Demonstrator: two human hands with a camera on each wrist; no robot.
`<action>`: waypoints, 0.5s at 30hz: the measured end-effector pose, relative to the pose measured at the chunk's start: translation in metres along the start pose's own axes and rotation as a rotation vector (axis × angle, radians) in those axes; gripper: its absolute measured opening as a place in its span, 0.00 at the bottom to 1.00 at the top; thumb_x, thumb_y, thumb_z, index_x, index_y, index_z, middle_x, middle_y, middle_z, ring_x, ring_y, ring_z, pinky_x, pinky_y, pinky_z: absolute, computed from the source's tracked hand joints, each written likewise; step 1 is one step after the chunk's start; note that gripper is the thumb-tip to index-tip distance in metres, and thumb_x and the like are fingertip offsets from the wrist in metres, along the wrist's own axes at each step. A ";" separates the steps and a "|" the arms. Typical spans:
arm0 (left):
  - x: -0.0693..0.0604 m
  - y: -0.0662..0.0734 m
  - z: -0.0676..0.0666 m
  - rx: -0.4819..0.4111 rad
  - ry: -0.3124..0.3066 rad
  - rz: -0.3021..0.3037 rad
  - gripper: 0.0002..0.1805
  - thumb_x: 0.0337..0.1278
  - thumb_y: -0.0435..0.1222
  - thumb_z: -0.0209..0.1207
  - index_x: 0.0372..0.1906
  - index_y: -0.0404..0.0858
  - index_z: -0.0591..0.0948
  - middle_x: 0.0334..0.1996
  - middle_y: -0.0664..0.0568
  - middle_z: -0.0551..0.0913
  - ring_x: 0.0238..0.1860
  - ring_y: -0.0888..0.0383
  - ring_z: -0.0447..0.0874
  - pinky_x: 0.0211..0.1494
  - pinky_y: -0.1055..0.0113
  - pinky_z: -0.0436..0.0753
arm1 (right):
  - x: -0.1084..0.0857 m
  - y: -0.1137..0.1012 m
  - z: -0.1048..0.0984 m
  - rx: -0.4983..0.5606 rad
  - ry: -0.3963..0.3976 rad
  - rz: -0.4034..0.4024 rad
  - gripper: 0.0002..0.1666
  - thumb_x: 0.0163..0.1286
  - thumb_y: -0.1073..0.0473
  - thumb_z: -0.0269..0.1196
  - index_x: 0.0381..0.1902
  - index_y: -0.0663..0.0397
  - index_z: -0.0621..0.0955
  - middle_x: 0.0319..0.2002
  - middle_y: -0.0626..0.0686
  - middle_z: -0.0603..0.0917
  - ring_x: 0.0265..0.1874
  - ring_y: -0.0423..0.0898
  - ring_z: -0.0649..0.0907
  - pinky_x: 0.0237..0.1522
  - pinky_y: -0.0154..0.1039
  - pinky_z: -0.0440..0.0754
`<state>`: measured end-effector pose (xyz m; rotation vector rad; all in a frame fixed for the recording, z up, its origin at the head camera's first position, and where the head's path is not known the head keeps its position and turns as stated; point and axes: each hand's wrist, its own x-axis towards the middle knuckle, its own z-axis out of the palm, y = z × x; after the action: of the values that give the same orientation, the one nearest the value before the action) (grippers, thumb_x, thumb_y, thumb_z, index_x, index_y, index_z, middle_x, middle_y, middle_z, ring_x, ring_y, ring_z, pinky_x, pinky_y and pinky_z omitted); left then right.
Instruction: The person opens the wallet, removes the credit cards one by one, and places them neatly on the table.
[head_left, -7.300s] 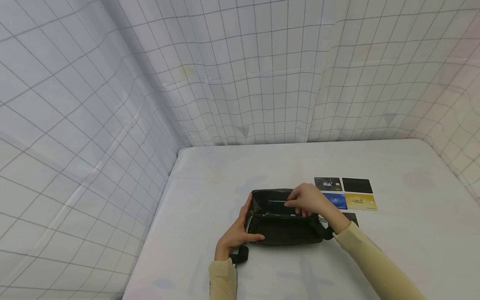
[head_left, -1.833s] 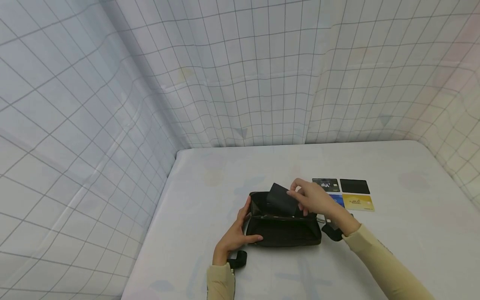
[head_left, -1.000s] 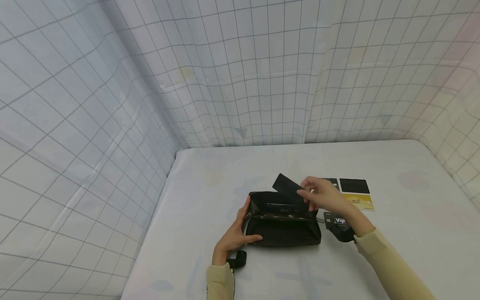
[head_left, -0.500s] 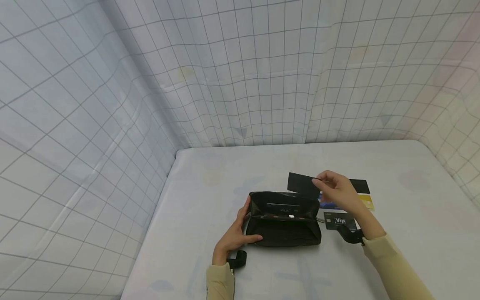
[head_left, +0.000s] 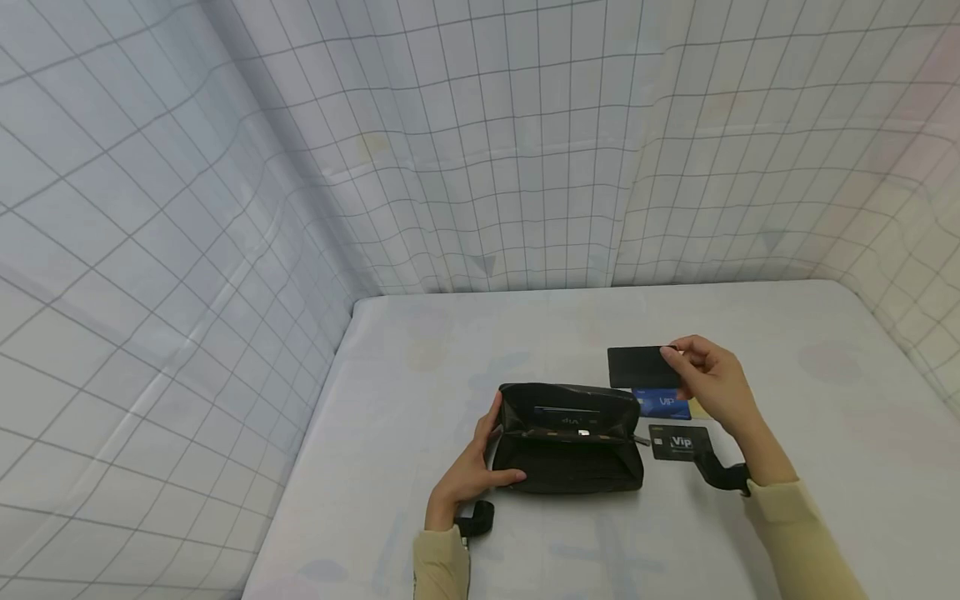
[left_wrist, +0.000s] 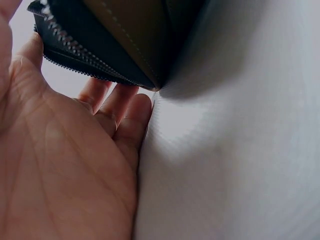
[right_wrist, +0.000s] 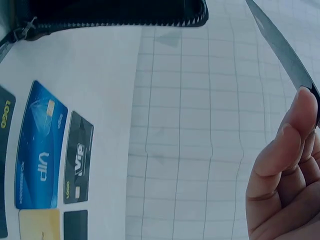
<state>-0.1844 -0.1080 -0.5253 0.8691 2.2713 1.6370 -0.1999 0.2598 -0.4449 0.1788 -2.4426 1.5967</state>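
A black zip wallet [head_left: 567,468] lies spread wide on the white table. My left hand [head_left: 467,477] grips its left end, thumb on the front panel and fingers round the far side; the left wrist view shows those fingers against the zipper edge [left_wrist: 75,47]. One card [head_left: 567,419] with faint Vip lettering sits in an inner slot. My right hand [head_left: 716,383] pinches a plain black card [head_left: 636,367] by its right end, raised above the table cards. In the right wrist view this card [right_wrist: 282,50] appears nearly edge-on between thumb and fingers.
Right of the wallet lie a blue VIP card [head_left: 662,405], a mostly covered yellow card [head_left: 698,409] and a black Vip card [head_left: 672,442]. Another black Vip card [right_wrist: 78,160] and a dark card [right_wrist: 75,225] show in the right wrist view. Gridded cloth [head_left: 555,167] hangs behind.
My right hand has drawn the black card up out of the wallet and carried it right, turning it level above the laid-out cards. The left hand stays at the wallet's end.
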 end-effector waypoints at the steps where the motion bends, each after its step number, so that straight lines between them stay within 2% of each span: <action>1: 0.000 0.000 0.000 -0.001 0.000 0.001 0.62 0.46 0.28 0.71 0.76 0.42 0.37 0.73 0.45 0.42 0.72 0.50 0.42 0.69 0.51 0.52 | 0.000 0.004 -0.002 -0.009 0.012 0.006 0.15 0.72 0.56 0.58 0.44 0.64 0.78 0.20 0.57 0.78 0.14 0.50 0.78 0.20 0.36 0.78; 7: 0.001 0.000 0.000 -0.002 0.006 0.002 0.62 0.46 0.28 0.70 0.76 0.41 0.38 0.73 0.44 0.44 0.72 0.48 0.43 0.69 0.49 0.52 | -0.006 0.016 -0.013 -0.021 0.060 0.036 0.17 0.71 0.51 0.59 0.44 0.62 0.78 0.18 0.52 0.76 0.14 0.49 0.78 0.19 0.36 0.78; 15: 0.001 0.000 0.000 -0.001 0.000 -0.008 0.61 0.47 0.29 0.70 0.76 0.43 0.37 0.73 0.45 0.43 0.72 0.48 0.43 0.68 0.49 0.53 | -0.015 0.026 -0.033 -0.018 0.096 0.088 0.15 0.71 0.52 0.59 0.43 0.59 0.78 0.18 0.50 0.77 0.13 0.47 0.77 0.18 0.34 0.77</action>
<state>-0.1852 -0.1075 -0.5254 0.8588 2.2711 1.6343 -0.1870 0.2996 -0.4590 -0.0085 -2.4212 1.5785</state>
